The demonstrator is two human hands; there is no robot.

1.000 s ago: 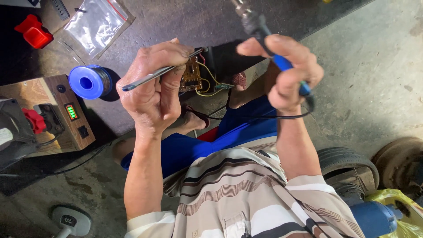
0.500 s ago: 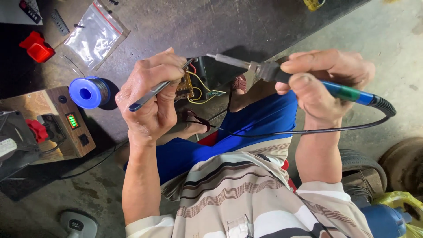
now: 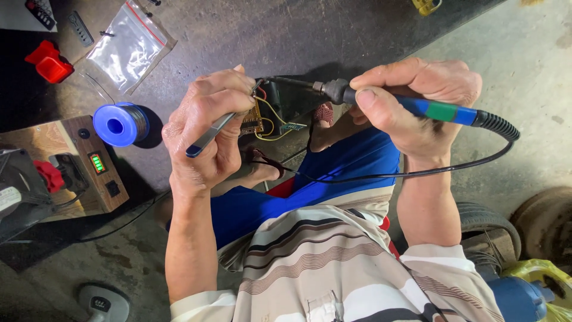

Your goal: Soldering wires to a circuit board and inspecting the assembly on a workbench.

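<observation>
Gripping a blue-handled soldering iron [image 3: 417, 107] like a pen, the right hand [image 3: 417, 101] points its tip leftward at a small circuit board [image 3: 253, 122] with yellow wires. The left hand [image 3: 208, 131] has its fingers clenched around metal tweezers [image 3: 211, 134] and the board, held above the lap. On the dark floor to the left lie a blue solder spool [image 3: 119, 124], a wooden box [image 3: 89, 161] with a green lit display, and a clear zip bag [image 3: 128, 48] whose contents cannot be made out. A red plastic piece [image 3: 47, 62] sits beyond it.
</observation>
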